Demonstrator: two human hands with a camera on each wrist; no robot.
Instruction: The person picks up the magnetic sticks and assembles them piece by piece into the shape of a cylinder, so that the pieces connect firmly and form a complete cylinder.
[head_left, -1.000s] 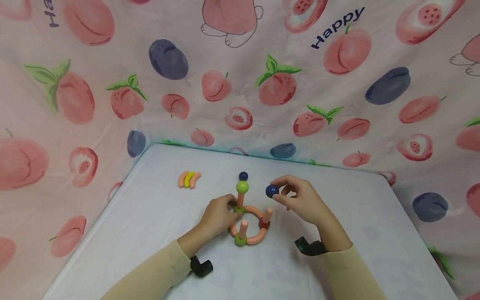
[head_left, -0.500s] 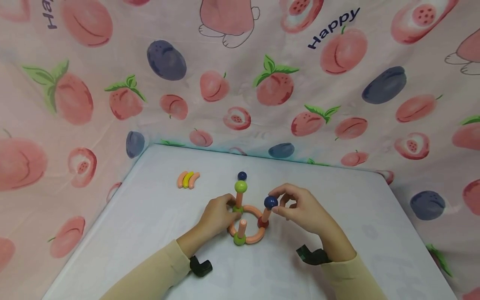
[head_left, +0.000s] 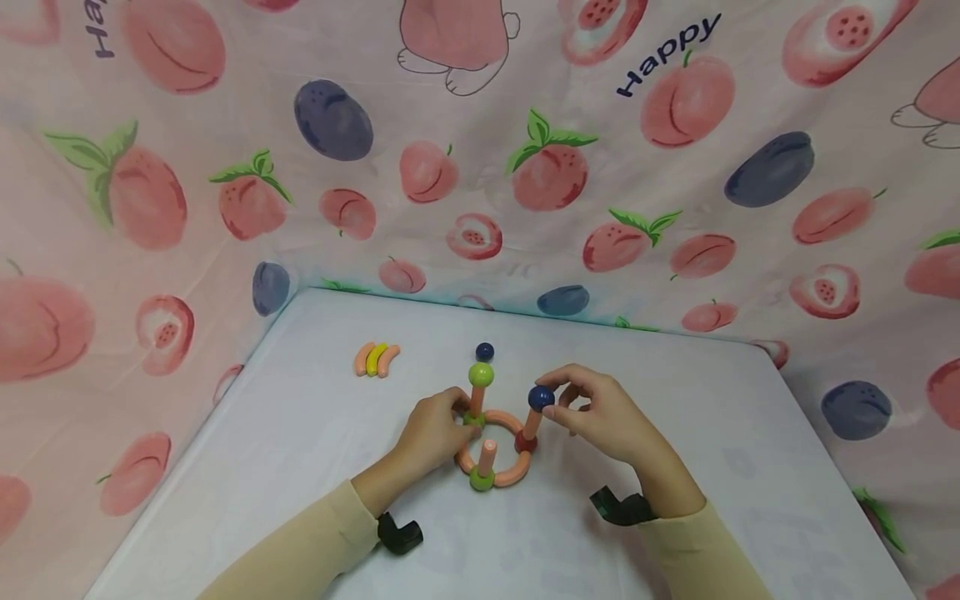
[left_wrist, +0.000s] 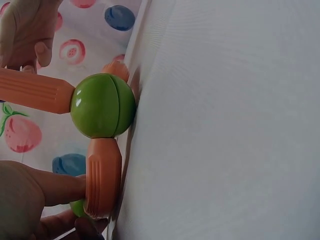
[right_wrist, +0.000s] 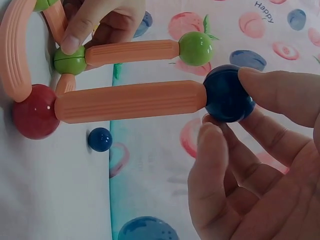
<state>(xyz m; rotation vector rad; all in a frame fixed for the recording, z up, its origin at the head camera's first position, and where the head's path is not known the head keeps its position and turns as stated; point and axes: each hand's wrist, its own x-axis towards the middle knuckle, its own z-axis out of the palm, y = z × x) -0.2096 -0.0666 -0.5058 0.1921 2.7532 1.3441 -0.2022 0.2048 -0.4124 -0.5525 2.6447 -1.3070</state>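
Note:
A ring of curved orange pieces (head_left: 511, 476) joined by balls lies on the table, with three orange rods standing up from it. My left hand (head_left: 431, 433) pinches the green ball (right_wrist: 70, 60) at the base of the far-left rod, which has a lime green ball (head_left: 481, 374) on its top. Between thumb and fingers of my right hand (head_left: 600, 412) is a dark blue ball (right_wrist: 227, 95), seated against the top end of the right-hand rod (right_wrist: 130, 102). That rod rises from a red ball (right_wrist: 36, 112). The front rod (head_left: 487, 457) has a bare top and a green base ball (left_wrist: 102, 105).
Another dark blue ball (head_left: 484, 352) lies behind the ring. To the far left, curved orange pieces and a yellow one (head_left: 377, 360) lie side by side. A fruit-print cloth (head_left: 465, 167) hangs behind and left of the white table (head_left: 300, 467).
My right hand has brought the blue ball down and slightly left onto the top of the right-hand rod. My left hand has kept its grip on the ring.

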